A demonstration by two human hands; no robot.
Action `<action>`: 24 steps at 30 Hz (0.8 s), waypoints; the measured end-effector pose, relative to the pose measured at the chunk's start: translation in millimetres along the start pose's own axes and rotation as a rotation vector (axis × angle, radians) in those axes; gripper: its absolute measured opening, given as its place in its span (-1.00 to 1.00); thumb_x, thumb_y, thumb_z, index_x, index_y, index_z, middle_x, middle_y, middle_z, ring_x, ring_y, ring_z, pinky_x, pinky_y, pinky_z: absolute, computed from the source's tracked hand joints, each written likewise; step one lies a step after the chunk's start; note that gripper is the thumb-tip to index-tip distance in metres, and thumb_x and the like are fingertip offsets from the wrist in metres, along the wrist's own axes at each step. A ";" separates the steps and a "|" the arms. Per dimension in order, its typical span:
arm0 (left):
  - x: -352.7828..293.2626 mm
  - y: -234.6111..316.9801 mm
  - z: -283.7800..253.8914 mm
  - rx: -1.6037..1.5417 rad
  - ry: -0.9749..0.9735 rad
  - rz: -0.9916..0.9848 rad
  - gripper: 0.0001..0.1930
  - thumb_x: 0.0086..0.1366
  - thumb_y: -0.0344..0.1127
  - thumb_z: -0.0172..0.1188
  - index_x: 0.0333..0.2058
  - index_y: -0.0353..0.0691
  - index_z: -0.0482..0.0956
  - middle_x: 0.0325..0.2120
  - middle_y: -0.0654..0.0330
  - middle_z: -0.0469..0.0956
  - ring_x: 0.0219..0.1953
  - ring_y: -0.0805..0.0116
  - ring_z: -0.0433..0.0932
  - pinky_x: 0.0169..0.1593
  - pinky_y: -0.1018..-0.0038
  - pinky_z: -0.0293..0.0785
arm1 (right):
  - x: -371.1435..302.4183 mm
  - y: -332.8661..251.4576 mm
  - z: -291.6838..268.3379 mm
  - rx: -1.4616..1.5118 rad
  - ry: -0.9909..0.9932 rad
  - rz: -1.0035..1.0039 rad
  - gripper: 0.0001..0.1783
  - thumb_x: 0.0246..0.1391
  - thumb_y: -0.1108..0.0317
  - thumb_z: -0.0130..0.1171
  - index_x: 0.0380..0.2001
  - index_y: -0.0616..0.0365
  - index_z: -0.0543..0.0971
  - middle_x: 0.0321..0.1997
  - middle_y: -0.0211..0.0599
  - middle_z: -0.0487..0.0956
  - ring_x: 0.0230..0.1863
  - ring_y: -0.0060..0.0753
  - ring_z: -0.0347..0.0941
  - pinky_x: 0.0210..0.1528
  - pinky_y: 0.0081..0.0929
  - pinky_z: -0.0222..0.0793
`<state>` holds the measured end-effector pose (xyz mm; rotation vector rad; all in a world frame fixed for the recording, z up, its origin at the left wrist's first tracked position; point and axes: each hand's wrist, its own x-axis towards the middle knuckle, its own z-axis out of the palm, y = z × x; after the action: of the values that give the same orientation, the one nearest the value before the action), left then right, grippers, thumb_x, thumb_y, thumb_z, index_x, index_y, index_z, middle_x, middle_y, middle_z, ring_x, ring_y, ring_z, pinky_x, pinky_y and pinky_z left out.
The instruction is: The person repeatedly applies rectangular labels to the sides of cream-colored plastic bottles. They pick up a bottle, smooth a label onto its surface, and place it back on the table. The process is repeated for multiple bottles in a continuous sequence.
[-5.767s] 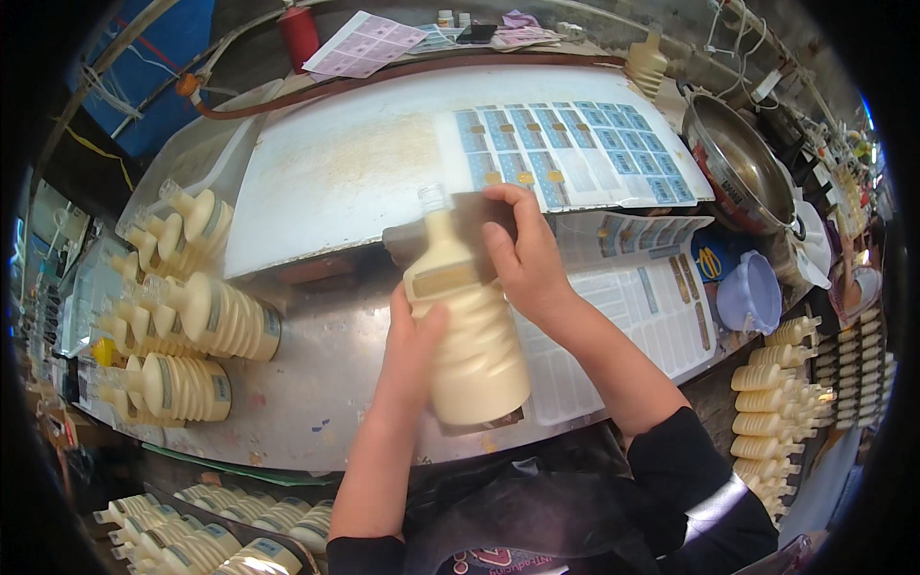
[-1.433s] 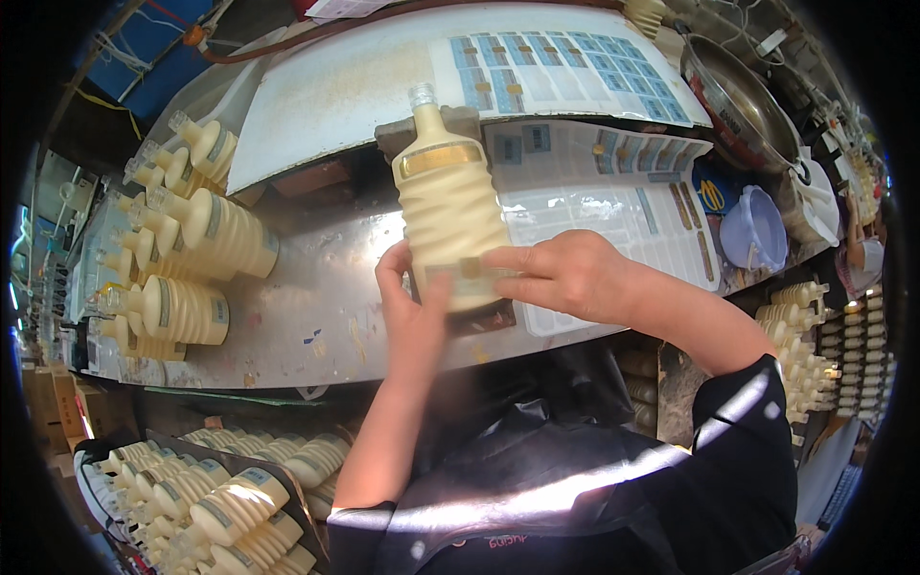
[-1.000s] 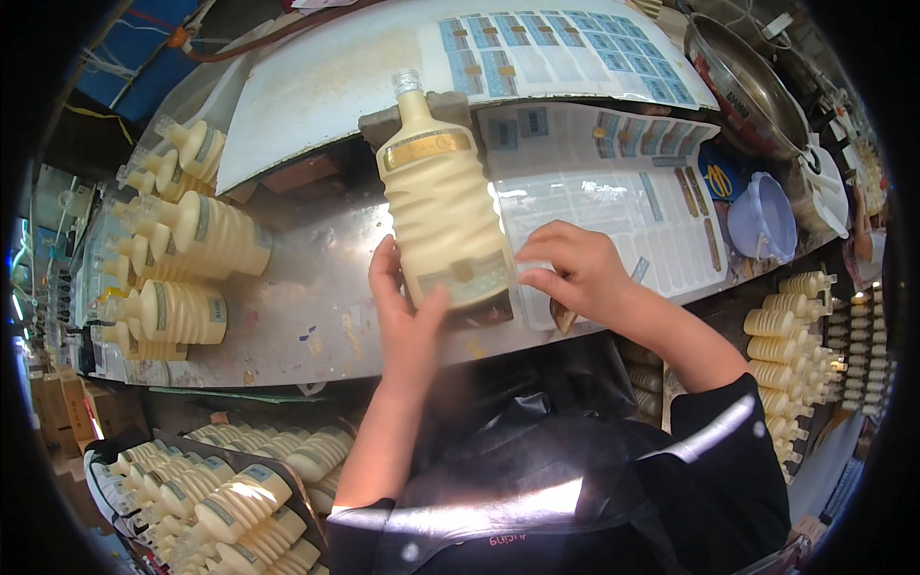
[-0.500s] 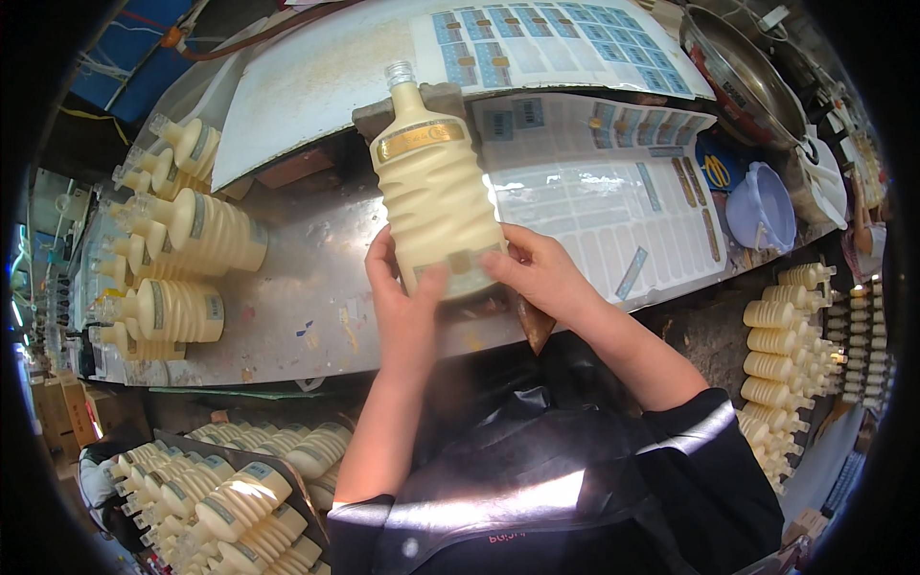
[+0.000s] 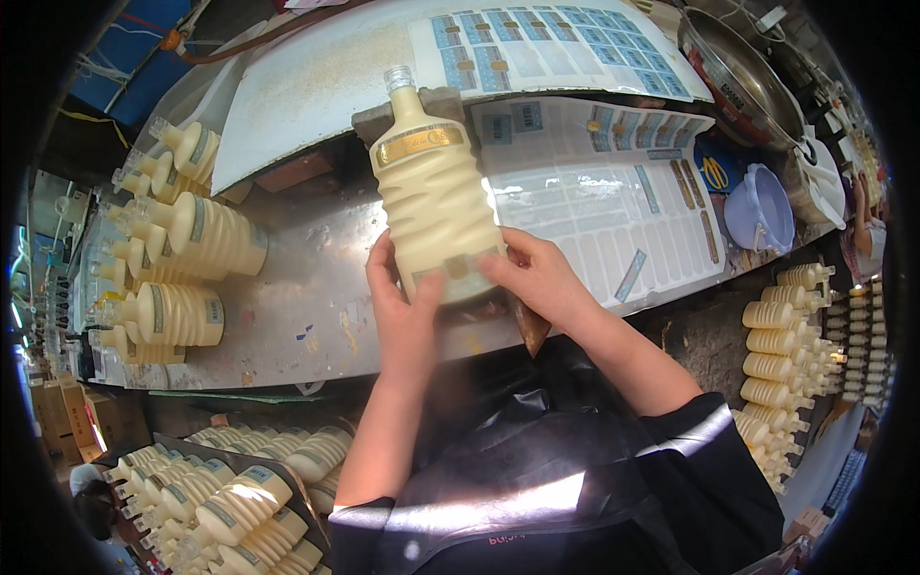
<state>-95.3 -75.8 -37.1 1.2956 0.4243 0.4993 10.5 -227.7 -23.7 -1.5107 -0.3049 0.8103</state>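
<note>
A cream, wavy-sided bottle (image 5: 428, 201) with a clear threaded neck and a gold band label rests over the metal worktable, its neck pointing away from me. My left hand (image 5: 407, 292) grips its lower left side, thumb on the front near the base. On the lower right, my right hand (image 5: 541, 273) holds the same bottle, its thumb pressed beside a pale label (image 5: 460, 272) with a tan square. Behind the bottle's shoulder sits a grey-brown block (image 5: 443, 102). A brown pointed piece (image 5: 529, 326) juts from beneath the bottle by my right hand.
Sticker sheets (image 5: 517, 48) cover the raised white board, and more backing sheets (image 5: 594, 220) lie right of the bottle. Similar cream bottles (image 5: 182, 311) stand at left, with others (image 5: 240, 498) lower left and stacks (image 5: 771, 340) at right. A lavender bucket (image 5: 760, 209) and metal basin (image 5: 743, 77) stand at far right.
Both hands keep their hold on the bottle, which has hardly moved. At the lower left edge, a person's dark head has come more into view.
</note>
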 end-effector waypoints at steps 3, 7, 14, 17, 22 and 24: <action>0.9 4.6 3.5 -0.023 0.020 -0.028 -0.26 0.40 -0.23 0.24 0.40 -0.33 0.07 0.32 -0.02 0.23 0.35 0.18 0.26 0.40 0.26 0.19 | 2.5 3.6 -3.5 -0.098 -0.013 -0.021 -0.51 0.28 0.11 0.24 0.10 0.28 0.56 -0.14 -0.20 0.65 -0.17 -0.49 0.59 -0.21 -0.41 0.60; -0.6 -10.5 -11.6 -0.303 -0.061 0.032 -0.36 0.50 -0.25 0.15 0.43 -0.28 0.12 0.34 0.10 0.28 0.38 0.25 0.26 0.45 0.29 0.14 | 2.7 7.6 -18.8 -0.124 -0.079 -0.082 -0.55 0.39 0.12 0.10 0.15 0.24 0.54 -0.07 -0.23 0.64 -0.07 -0.56 0.55 -0.14 -0.44 0.58; -4.2 -15.5 -9.4 -0.021 -0.041 0.073 -0.35 0.49 -0.32 0.04 0.47 -0.28 0.06 0.36 0.06 0.19 0.42 0.22 0.17 0.47 0.28 0.06 | -5.8 -4.2 -0.9 -0.008 -0.062 -0.033 -0.46 0.44 0.09 0.11 0.25 0.30 0.48 0.09 -0.29 0.61 0.10 -0.55 0.46 0.18 -0.49 0.40; -4.1 -18.2 -11.0 -0.037 -0.047 0.075 -0.35 0.50 -0.31 0.04 0.47 -0.28 0.06 0.37 0.05 0.18 0.43 0.22 0.16 0.46 0.28 0.07 | -4.6 -1.4 -2.0 -0.009 -0.064 -0.044 -0.46 0.43 0.10 0.11 0.25 0.31 0.48 0.09 -0.29 0.61 0.09 -0.56 0.46 0.18 -0.49 0.40; -3.6 -17.9 -10.1 -0.050 -0.048 0.074 -0.34 0.51 -0.27 0.05 0.47 -0.30 0.06 0.40 0.04 0.14 0.44 0.20 0.17 0.46 0.28 0.08 | -7.4 -3.8 0.9 0.058 -0.063 -0.040 -0.45 0.42 0.09 0.13 0.25 0.32 0.48 0.09 -0.29 0.61 0.10 -0.55 0.46 0.18 -0.48 0.39; -4.1 -17.3 -9.3 -0.045 -0.040 0.069 -0.34 0.52 -0.26 0.05 0.47 -0.31 0.06 0.40 0.04 0.13 0.44 0.19 0.17 0.46 0.28 0.08 | -6.6 -1.4 0.9 0.074 -0.064 -0.041 -0.46 0.42 0.10 0.13 0.25 0.31 0.48 0.06 -0.32 0.62 0.06 -0.58 0.47 0.13 -0.52 0.41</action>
<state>-102.0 -74.1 -56.0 1.2775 0.3341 0.5373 5.7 -231.0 -20.3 -1.4072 -0.3489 0.8303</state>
